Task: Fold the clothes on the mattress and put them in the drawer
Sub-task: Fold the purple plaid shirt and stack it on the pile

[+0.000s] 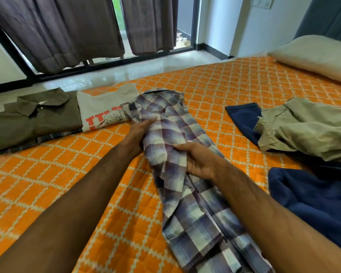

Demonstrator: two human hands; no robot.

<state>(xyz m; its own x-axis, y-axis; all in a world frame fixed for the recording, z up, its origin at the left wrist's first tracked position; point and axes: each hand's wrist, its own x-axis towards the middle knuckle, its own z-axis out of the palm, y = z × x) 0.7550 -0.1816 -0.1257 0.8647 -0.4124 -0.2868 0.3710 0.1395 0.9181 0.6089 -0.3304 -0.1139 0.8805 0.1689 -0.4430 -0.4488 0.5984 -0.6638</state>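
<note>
Both our forearms reach out from the lower corners and meet over the middle of the mattress [91, 194]. Our left hand [138, 134] lies palm-in against the plaid shirt [185, 194], its fingers curled into a bunch of the cloth. Our right hand [199, 160] clutches a fold of the same shirt from the 3 o'clock side, thumb on top. The shirt is crumpled and strung out long, its collar end toward 12 o'clock and its tail trailing to 6 o'clock. At 10 o'clock lie a folded olive shirt [35, 119] and, just beside it, a folded grey T-shirt [102, 111]. At 3 o'clock a khaki garment [303, 127] lies heaped over navy clothes [313, 203].
</note>
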